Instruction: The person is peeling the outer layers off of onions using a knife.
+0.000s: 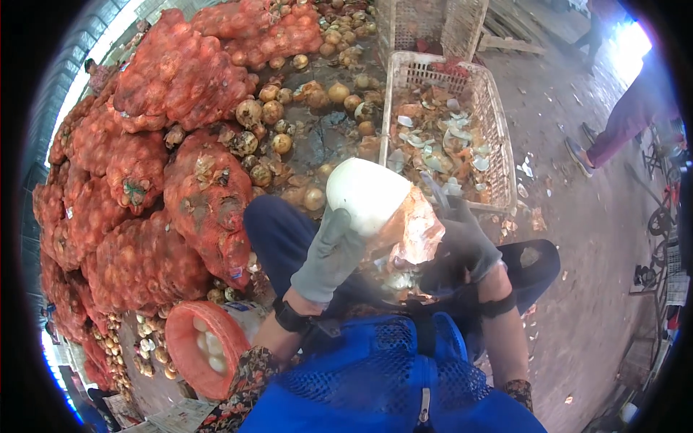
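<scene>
My left hand (332,252), in a grey glove, is closed round a large onion (367,193) in front of my lap. The onion's upper left side is bare and white. Loose brown skin (420,232) hangs from its right side, between my hands. My right hand (462,238), also gloved, is curled just right of that skin. A narrow grey shape juts up from its fingers; whether it is a fingertip or a blade I cannot tell. Beyond my hands stands a pale plastic crate (504,137) with onion peelings (451,133) in it.
Red mesh sacks of onions (177,79) are piled at the left. Loose onions (281,143) lie beside them on the floor. An orange-red bucket (180,353) with peeled onions (211,345) leans near my left forearm. At the right, another person's leg (624,130) is visible.
</scene>
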`<state>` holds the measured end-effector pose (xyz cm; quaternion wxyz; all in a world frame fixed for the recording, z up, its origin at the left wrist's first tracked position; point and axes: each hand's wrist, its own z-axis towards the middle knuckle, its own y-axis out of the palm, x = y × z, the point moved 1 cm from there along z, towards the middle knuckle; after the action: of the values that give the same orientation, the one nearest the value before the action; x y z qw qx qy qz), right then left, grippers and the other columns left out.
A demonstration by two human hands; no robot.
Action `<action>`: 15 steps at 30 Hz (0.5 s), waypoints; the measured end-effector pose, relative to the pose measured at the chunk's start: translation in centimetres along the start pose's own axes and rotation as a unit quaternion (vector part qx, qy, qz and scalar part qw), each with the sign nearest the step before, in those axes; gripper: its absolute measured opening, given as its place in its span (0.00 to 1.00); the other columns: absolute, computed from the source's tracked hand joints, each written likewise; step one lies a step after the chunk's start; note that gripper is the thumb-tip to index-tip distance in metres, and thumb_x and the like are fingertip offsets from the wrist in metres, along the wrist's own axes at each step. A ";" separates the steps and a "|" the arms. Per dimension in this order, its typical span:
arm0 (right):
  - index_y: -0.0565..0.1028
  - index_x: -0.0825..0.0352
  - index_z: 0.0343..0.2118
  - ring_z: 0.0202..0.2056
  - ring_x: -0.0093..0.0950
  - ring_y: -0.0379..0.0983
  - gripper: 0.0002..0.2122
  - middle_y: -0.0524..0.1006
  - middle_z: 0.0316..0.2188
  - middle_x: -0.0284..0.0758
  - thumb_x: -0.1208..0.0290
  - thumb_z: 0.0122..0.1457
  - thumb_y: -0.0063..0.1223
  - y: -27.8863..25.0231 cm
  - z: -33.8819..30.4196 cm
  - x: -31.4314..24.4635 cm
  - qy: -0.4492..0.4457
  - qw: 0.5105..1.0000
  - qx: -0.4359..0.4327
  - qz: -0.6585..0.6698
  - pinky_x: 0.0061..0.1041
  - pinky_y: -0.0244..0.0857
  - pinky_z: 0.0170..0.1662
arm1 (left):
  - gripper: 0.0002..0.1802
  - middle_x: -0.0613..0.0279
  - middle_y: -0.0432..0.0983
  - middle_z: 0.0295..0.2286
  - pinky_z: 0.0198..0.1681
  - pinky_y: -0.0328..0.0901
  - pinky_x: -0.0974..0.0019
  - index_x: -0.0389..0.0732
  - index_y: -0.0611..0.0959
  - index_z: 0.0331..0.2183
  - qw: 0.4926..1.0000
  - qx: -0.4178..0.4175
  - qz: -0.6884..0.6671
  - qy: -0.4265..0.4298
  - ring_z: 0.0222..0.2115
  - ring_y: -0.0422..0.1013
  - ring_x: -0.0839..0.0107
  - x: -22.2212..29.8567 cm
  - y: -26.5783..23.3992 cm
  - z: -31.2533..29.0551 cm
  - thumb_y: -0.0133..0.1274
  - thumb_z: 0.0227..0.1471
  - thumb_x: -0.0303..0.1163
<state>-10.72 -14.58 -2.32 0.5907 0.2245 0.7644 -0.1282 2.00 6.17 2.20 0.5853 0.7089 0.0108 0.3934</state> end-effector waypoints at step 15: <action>0.68 0.70 0.44 0.22 0.21 0.67 0.25 0.69 0.23 0.30 0.48 0.62 0.40 0.9 -3.3 -8.2 -0.092 0.982 -0.042 -0.158 0.24 0.64 0.27 | 0.38 0.55 0.61 0.56 0.62 0.51 0.52 0.41 0.60 0.59 0.998 0.029 0.039 0.031 0.58 0.57 0.59 -0.3 -1.8 -0.5 0.47 0.55 0.53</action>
<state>-11.46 -13.86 6.48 0.6398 0.0632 0.7371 -0.2081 2.36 6.98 0.50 0.5477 0.7131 0.0128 0.4374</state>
